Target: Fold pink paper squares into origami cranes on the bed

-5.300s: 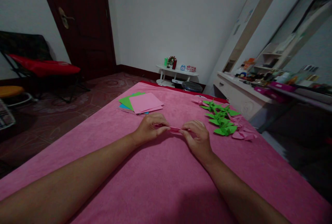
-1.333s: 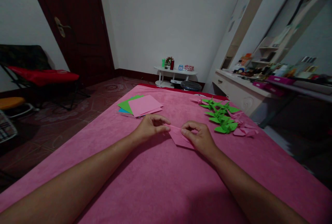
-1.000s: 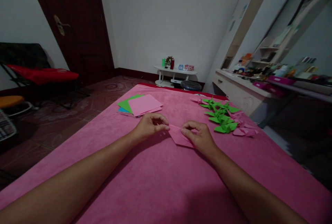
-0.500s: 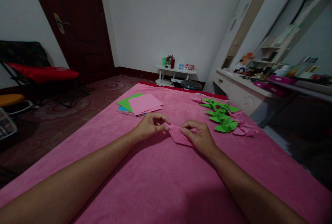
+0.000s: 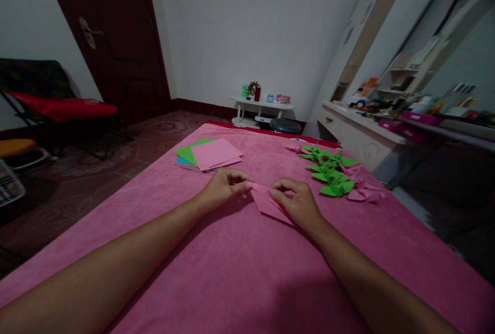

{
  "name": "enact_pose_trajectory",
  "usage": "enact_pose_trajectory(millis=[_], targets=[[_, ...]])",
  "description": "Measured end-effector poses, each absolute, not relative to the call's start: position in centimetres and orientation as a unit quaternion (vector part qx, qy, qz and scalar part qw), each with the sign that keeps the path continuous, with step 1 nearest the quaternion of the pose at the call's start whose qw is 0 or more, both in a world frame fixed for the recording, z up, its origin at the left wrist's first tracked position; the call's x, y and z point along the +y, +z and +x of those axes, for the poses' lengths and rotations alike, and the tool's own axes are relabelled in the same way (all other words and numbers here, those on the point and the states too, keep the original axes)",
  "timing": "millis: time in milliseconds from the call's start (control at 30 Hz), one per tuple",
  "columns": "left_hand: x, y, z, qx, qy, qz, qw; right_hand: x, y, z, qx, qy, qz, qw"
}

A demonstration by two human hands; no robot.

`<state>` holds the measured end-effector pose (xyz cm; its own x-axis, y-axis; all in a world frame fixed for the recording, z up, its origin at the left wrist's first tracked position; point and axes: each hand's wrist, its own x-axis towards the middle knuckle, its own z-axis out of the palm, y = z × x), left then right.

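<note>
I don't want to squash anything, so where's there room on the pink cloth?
The pink cloth is bare between the left arm and right arm, and farther back between the paper stack and folded shapes. It's crowded at those shapes and where the left hand and right hand hold pink paper.

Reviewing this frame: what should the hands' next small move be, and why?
Probably the right hand should press its thumb along the upper edge of the folded pink paper piece, to sharpen that fold. The left hand pinches the edge's left end, which should steady it, and the right thumb lies on the paper farther right.
</note>
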<state>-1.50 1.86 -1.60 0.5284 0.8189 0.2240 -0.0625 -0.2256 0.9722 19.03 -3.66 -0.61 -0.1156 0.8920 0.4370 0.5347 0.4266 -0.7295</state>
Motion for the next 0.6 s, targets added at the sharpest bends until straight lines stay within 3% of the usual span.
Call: enact_pose_trajectory(millis=[600], targets=[[1.3, -1.8, -0.9, 0.274, 0.41, 0.65, 0.578, -4.0, -0.8, 18.0, -0.697, 0.233, -0.484, 0.475]])
